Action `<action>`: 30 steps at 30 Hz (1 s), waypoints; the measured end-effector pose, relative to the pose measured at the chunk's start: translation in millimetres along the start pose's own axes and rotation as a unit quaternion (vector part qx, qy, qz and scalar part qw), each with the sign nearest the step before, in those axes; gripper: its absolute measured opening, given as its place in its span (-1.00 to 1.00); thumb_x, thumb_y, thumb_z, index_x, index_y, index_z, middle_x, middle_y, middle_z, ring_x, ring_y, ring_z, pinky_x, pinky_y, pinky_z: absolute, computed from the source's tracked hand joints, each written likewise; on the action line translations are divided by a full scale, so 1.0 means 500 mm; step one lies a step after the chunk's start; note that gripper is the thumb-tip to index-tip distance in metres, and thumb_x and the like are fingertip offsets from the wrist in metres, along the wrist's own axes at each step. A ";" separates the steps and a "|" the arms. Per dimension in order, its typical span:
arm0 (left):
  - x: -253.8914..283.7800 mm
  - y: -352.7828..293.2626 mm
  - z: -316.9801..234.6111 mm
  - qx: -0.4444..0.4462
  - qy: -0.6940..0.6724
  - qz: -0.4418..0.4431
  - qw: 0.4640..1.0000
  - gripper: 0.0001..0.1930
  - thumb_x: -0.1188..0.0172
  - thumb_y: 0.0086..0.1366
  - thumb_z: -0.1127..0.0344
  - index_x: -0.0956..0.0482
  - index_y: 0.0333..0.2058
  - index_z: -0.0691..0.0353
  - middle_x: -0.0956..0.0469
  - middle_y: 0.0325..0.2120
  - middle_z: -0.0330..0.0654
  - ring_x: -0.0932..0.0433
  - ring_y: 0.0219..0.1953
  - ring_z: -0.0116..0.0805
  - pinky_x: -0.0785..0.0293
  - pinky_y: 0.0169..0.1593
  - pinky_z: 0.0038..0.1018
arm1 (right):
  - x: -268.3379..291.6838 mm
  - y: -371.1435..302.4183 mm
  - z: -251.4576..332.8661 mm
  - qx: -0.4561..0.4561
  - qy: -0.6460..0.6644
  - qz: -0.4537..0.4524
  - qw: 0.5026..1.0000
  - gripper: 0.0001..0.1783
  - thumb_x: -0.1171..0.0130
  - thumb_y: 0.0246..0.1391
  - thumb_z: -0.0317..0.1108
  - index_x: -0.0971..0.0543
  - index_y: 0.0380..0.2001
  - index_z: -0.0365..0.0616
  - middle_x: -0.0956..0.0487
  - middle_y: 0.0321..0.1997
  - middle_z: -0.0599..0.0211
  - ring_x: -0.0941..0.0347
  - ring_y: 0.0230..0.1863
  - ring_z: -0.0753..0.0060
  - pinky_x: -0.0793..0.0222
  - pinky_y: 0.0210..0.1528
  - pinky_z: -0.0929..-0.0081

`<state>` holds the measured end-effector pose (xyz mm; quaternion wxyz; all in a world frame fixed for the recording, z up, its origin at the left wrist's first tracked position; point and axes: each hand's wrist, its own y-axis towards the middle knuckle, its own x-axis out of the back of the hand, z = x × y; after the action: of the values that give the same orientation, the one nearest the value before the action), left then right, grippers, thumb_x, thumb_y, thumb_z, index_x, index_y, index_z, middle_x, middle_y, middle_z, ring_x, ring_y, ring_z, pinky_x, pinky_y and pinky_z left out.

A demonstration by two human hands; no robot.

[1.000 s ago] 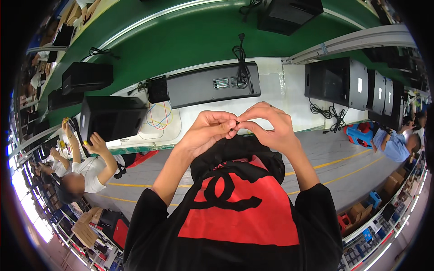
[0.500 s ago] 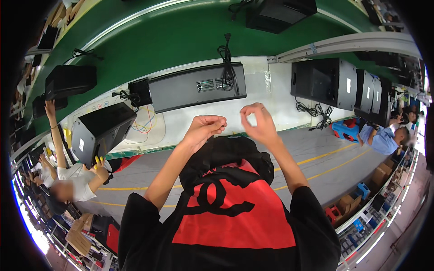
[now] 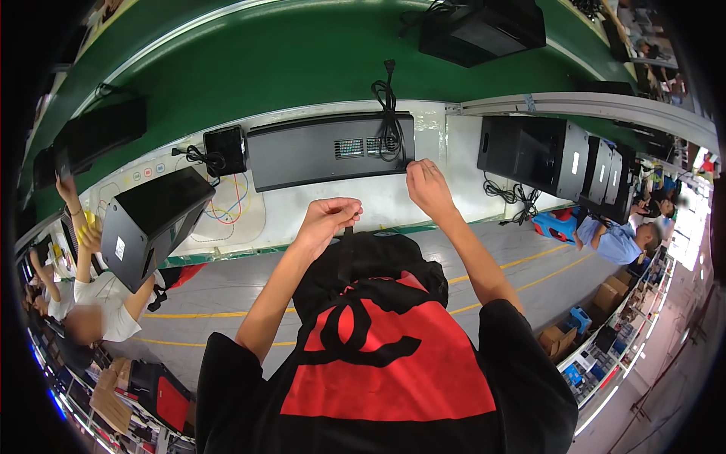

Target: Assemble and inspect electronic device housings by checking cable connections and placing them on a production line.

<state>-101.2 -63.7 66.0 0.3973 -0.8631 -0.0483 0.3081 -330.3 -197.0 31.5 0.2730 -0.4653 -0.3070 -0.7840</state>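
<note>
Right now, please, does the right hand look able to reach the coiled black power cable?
Probably yes: the right hand is near one corner of the black case, and nothing visible blocks the power cable.

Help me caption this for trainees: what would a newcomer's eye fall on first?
Probably the bold red panel on the black shirt, at lower middle. Next, the long dark case across the white worktop, with a bunched black cable over its right end. Nearer the wearer, the left hand holds its fingertips together; the right hand is by the case's near right corner.
</note>
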 end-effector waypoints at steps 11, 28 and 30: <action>0.017 0.010 -0.053 -0.012 0.025 0.030 0.999 -0.79 -0.16 0.27 0.41 -0.55 -0.18 0.43 -0.56 -0.31 -0.15 -0.51 -0.31 -0.48 -0.48 -0.16 -0.59 | -0.036 0.070 0.005 -0.346 0.050 0.019 0.937 -0.68 -0.09 -0.33 -0.64 -0.26 -0.41 -0.31 -0.45 -0.44 -0.07 -0.42 -0.41 -0.11 -0.34 -0.37 0.13; -0.062 -0.024 -0.073 -0.071 -0.039 0.026 0.996 -0.77 -0.14 0.29 0.39 -0.53 -0.15 0.42 -0.56 -0.28 -0.17 -0.51 -0.24 -0.48 -0.46 -0.10 -0.56 | 0.171 0.049 0.257 -0.256 0.381 -0.128 0.879 -0.78 -0.30 -0.09 -0.54 -0.47 -0.35 -0.24 -0.56 -0.40 0.36 -0.47 -0.37 0.56 -0.40 -0.24 0.58; -0.082 -0.016 -0.062 -0.081 -0.038 0.032 0.996 -0.77 -0.16 0.28 0.40 -0.54 -0.15 0.42 -0.57 -0.29 -0.15 -0.52 -0.25 -0.45 -0.48 -0.09 -0.53 | 0.179 0.060 0.293 -0.228 0.324 -0.126 0.910 -0.82 -0.29 -0.10 -0.56 -0.51 -0.38 -0.25 -0.59 -0.37 0.29 -0.52 -0.37 0.46 -0.42 -0.24 0.54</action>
<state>-115.3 -91.9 107.1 0.3141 -0.8812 -0.0607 0.3481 -263.8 -121.8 174.0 0.1429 -0.1932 -0.0702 -0.9682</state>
